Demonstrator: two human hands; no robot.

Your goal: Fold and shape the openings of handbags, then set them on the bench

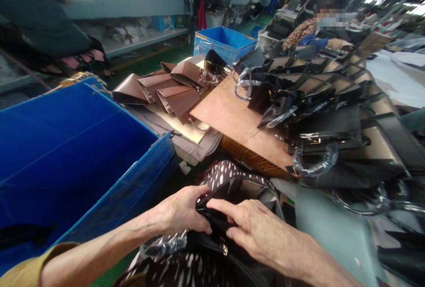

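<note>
A black handbag (245,258) lies across my lap with its mouth spread and a pale lining showing inside. My left hand (186,209) pinches the bag's black rim between thumb and fingers. Against the same rim presses the stretched index finger of my right hand (254,225), while its thumb and other fingers are bent at the bag's opening, partly hidden. A small gold-coloured metal fitting (225,249) shows below the right hand. Clear plastic wraps a handle (166,246) beside my left wrist. Flecked dark cloth (186,269) covers my lap beneath the bag.
A large blue bin (99,145) stands at my left. Brown bags (179,97) lie ahead, beside a tan board (229,110). Rows of black handbags (325,123) fill the right. Another blue bin (224,41) stands farther back. A co-worker (303,32) sits beyond the bags.
</note>
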